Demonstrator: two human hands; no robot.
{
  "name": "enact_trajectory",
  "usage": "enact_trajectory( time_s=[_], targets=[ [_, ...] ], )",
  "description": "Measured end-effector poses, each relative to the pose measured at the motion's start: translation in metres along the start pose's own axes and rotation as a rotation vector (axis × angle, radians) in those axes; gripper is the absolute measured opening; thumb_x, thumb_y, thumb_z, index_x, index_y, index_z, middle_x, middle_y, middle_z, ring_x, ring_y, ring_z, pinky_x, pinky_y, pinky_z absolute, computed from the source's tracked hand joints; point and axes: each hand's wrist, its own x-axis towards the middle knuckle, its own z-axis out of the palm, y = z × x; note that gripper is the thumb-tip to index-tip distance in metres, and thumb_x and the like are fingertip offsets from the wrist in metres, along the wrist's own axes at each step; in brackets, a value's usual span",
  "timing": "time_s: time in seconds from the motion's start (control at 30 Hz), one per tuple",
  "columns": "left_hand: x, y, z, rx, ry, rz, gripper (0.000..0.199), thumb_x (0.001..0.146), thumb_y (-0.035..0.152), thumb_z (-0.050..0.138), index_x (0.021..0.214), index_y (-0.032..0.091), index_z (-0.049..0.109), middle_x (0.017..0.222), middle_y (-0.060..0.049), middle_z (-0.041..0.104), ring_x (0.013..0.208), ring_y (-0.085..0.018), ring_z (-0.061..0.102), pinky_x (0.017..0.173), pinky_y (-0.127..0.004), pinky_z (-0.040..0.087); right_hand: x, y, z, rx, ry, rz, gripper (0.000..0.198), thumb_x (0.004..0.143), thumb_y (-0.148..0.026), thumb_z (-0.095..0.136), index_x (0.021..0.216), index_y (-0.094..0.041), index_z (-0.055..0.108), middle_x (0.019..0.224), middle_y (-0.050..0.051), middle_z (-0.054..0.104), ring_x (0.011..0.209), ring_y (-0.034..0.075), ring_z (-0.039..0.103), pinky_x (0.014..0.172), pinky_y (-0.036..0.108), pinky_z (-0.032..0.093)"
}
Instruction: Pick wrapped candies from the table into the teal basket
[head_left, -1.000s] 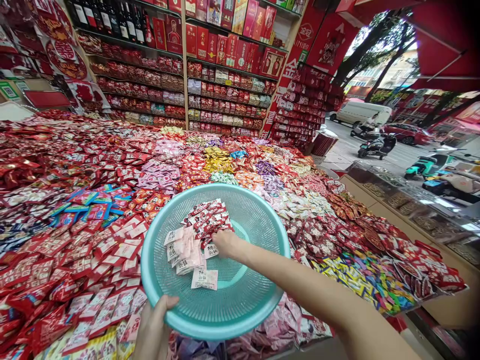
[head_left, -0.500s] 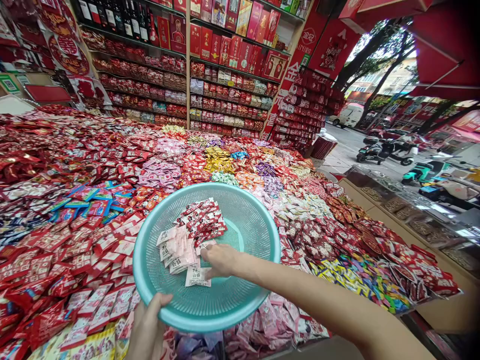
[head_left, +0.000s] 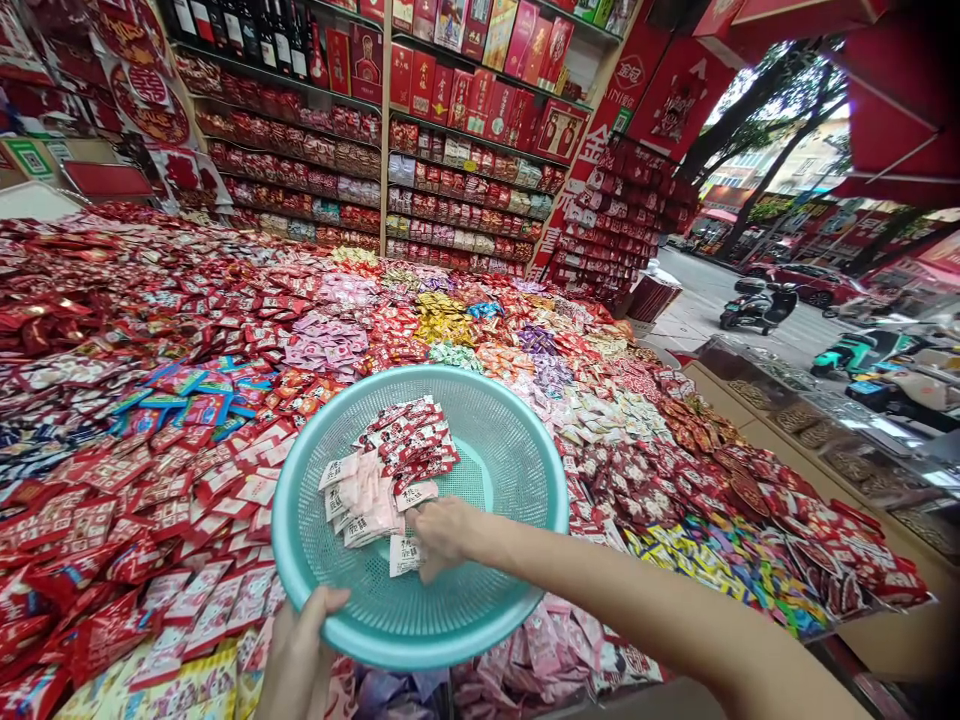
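A round teal plastic colander (head_left: 517,595) is in front of me, tilted slightly toward me. My left hand (head_left: 304,635) clasps its near left rim, thumb on top and fingers hidden beneath. Inside, my right hand (head_left: 450,540) is blurred, its fingers curled against a small white wrapped candy packet (head_left: 405,556) with black lettering. Left of that hand lies a pile of pale pink and white candy packets (head_left: 364,500). Behind them is a bundle of red-and-white candy packets (head_left: 416,435). The colander's right side shows bare mesh.
Heaps of wrapped sweets (head_left: 225,480) surround the colander, mostly red, with blue, yellow and purple patches. Shelves (head_left: 386,130) of boxes, bottles and packets stand behind. Clear-lidded bins (head_left: 795,430) line the right edge. Scooters (head_left: 757,305) are parked on the street beyond.
My right hand has shifted slightly right and toward me, and the white packet at its fingers has moved with it. The view has turned a little; my left hand keeps its hold.
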Motion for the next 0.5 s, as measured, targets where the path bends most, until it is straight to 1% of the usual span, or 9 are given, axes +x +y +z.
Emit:
enact_trajectory(
  time_s=[0.07,0.13,0.2,0.27,0.4,0.43,0.5],
  targets=[
    [-0.002,0.002,0.002,0.003,-0.014,-0.004,0.023,0.055,0.029,0.076,0.059,0.018,0.056,0.063,0.003,0.051,0.066,-0.015,0.047,0.057,-0.028,0.041,-0.007,0.008,-0.009,-0.006,0.016,0.023,0.056,0.071,-0.042,0.072,0.114,-0.010,0.057,0.104,0.016,0.071,0.095,0.031,0.069,0.075,0.035,0.055],
    [-0.006,0.005,0.005,0.001,-0.017,-0.015,0.024,0.055,0.028,0.075,0.059,0.019,0.054,0.065,0.003,0.052,0.067,-0.016,0.047,0.058,-0.028,0.041,-0.011,0.017,-0.021,-0.020,0.061,0.056,0.051,0.073,-0.041,0.069,0.113,-0.011,0.057,0.101,0.016,0.072,0.093,0.030,0.070,0.073,0.035,0.055],
    [-0.009,0.008,0.009,-0.012,-0.006,-0.029,0.024,0.054,0.027,0.075,0.061,0.020,0.053,0.068,0.003,0.054,0.068,-0.016,0.049,0.059,-0.028,0.040,-0.011,0.028,-0.032,-0.048,0.117,0.086,0.051,0.074,-0.040,0.069,0.114,-0.011,0.056,0.100,0.016,0.072,0.094,0.031,0.070,0.075,0.035,0.055],
    [-0.011,0.009,0.011,-0.017,0.008,-0.039,0.026,0.053,0.027,0.076,0.063,0.021,0.053,0.068,0.003,0.055,0.068,-0.016,0.050,0.060,-0.029,0.040,-0.005,0.036,-0.039,-0.073,0.137,0.109,0.053,0.073,-0.038,0.070,0.116,-0.011,0.055,0.102,0.017,0.072,0.096,0.030,0.069,0.079,0.035,0.054],
    [-0.013,0.008,0.013,-0.016,0.015,-0.047,0.026,0.053,0.028,0.075,0.071,0.020,0.058,0.077,0.001,0.063,0.072,-0.019,0.054,0.061,-0.029,0.043,0.017,0.038,-0.036,-0.089,0.087,0.128,0.054,0.073,-0.036,0.071,0.117,-0.009,0.055,0.105,0.018,0.071,0.098,0.030,0.069,0.080,0.037,0.054],
    [-0.013,0.008,0.012,-0.015,0.021,-0.051,0.027,0.053,0.028,0.074,0.074,0.020,0.059,0.080,0.000,0.065,0.072,-0.019,0.055,0.060,-0.030,0.043,0.021,0.037,-0.033,-0.092,0.083,0.121,0.052,0.074,-0.035,0.070,0.117,-0.009,0.055,0.104,0.018,0.071,0.098,0.030,0.069,0.079,0.036,0.054],
    [-0.010,0.007,0.009,-0.011,0.017,-0.051,0.028,0.053,0.028,0.075,0.073,0.019,0.059,0.079,0.000,0.065,0.070,-0.018,0.055,0.058,-0.029,0.044,0.025,0.034,-0.031,-0.091,0.100,0.097,0.048,0.076,-0.035,0.069,0.116,-0.011,0.056,0.103,0.017,0.071,0.098,0.029,0.069,0.077,0.035,0.054]
  ],
)
